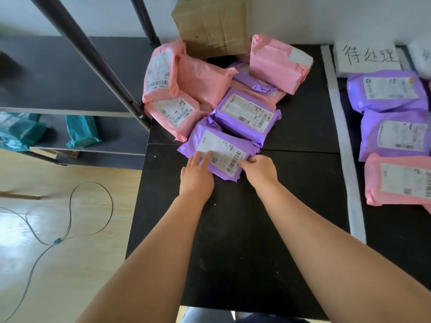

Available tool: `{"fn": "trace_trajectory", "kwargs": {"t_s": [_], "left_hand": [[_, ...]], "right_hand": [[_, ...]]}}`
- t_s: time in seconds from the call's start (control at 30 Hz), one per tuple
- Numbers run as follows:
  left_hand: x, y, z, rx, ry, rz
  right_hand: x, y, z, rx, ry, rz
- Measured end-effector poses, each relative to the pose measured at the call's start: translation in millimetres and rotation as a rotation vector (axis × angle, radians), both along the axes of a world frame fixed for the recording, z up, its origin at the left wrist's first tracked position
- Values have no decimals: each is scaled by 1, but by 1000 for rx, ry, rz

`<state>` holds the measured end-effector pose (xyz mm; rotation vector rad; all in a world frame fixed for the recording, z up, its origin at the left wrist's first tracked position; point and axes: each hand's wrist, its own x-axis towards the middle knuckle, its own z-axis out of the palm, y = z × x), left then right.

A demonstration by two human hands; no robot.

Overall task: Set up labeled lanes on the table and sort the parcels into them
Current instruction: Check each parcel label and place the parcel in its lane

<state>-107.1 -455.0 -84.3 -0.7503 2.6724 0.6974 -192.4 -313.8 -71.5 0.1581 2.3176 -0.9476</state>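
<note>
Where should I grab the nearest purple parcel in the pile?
Grip the nearest purple parcel by its near edge, from the front: that edge lies free on the black table; the far side butts the pile. Right hand pinches there, left hand rests flat on top.

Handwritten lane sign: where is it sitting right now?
The handwritten lane sign lies, in the head view, at the table's far right, just right of the white divider strip and directly behind the lane's farthest purple parcel.

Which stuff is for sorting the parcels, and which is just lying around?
For the job: purple parcel, left hand resting on it, right hand pinching it, unsorted pile, white lane strip, lane sign, sorted parcels.
Lying about: floor cable, dark shelf.
</note>
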Motion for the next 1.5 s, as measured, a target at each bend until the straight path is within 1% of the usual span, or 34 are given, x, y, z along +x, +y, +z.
{"fn": "trace_trajectory", "kwargs": {"t_s": [0.13, 0.27, 0.4, 0.57, 0.63, 0.77, 0.87, 0.93, 1.0, 1.13, 1.37, 1.5], "left_hand": [[5, 2, 0, 3, 0, -42], [10, 2, 9, 13, -47, -81], [17, 5, 16, 82, -14, -59], [19, 9, 33, 118, 156, 76], [17, 11, 47, 112, 253, 113], [13, 18, 79, 79, 441, 101], [10, 24, 96, 41, 509, 58], [9, 31, 107, 31, 492, 27], [12, 40, 119, 67, 466, 7], [20, 59, 144, 116, 471, 5], [22, 63, 176, 299, 498, 30], [22, 60, 195, 346, 528, 79]], "right_hand": [[4, -3, 0, 11, 0, -39], [8, -6, -4, 59, 28, -69], [14, -6, 1, 76, 87, -59], [24, 5, 19, 80, 248, -18], [28, 12, 31, 77, 316, 9], [35, 28, 63, 71, 468, 45], [37, 44, 89, 47, 596, 52], [40, 54, 107, 18, 685, 52], [41, 63, 124, 3, 759, 54], [44, 75, 147, -21, 865, 30], [59, 84, 169, -72, 946, -60], [75, 89, 179, -114, 944, -211]]}}
